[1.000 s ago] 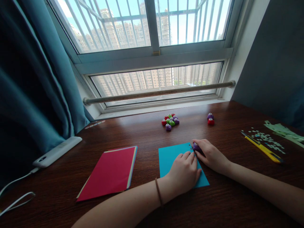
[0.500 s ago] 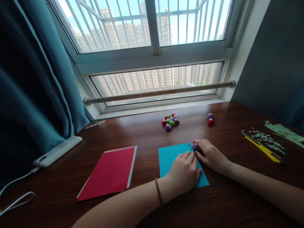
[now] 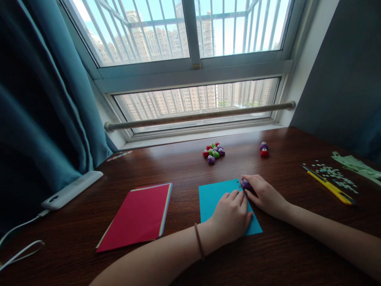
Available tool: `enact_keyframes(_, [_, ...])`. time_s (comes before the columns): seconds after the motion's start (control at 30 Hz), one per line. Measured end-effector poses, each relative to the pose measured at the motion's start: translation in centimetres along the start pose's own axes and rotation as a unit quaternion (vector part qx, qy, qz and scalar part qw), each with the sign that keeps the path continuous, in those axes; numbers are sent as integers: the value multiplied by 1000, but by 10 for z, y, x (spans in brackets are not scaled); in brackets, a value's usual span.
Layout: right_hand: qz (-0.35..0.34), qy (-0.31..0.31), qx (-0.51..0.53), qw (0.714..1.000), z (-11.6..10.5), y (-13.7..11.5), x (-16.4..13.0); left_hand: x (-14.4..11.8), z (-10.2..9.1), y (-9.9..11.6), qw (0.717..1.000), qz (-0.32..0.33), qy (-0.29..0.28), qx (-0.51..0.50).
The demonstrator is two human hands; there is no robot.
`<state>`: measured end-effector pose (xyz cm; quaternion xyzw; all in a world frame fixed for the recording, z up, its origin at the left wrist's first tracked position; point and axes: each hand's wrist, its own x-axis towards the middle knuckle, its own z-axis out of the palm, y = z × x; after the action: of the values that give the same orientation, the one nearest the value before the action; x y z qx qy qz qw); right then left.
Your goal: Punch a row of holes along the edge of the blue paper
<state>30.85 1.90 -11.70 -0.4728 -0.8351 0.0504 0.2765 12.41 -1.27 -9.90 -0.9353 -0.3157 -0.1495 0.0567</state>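
Note:
A sheet of blue paper lies flat on the table, with a few small punched holes near its upper right corner. My left hand rests on the sheet's right half, palm down with its fingers stretched out over the paper. At the right edge of the sheet, a small purple craft punch sits between the fingers of my right hand, closed around it. The hand covers part of the punch, and its jaw is hidden.
Several red, green and purple punches cluster near the window; a red punch and a purple one stand to their right. Stacked coloured paper lies left. A yellow utility knife, paper bits and green strips lie right; a white power bank far left.

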Motion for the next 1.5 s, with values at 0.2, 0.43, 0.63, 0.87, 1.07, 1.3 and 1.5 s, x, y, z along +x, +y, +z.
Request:
enact_keyframes(0.2, [-2,0,1,1000,0,0,0,0,0,0,1000,1,2,2])
enact_keyframes(0.43, [-7,10,3,1000,-2,-1,0,0,-1,0,1000,1,4,5])
enact_keyframes(0.63, [-12,12,5,1000,-1,-1,1,0,-2,1,1000,4,2,4])
enact_keyframes(0.87, [-6,2,1,1000,-2,-3,0,0,-2,1,1000,3,-1,3])
enact_keyframes(1.07, [-7,5,0,1000,-1,-2,0,0,-1,1,1000,2,5,3])
enact_keyframes(1.3, [-11,6,0,1000,-1,0,0,0,-2,1,1000,3,4,6])
enact_keyframes(1.5, [-8,8,0,1000,-1,-1,0,0,-2,1,1000,2,6,7])
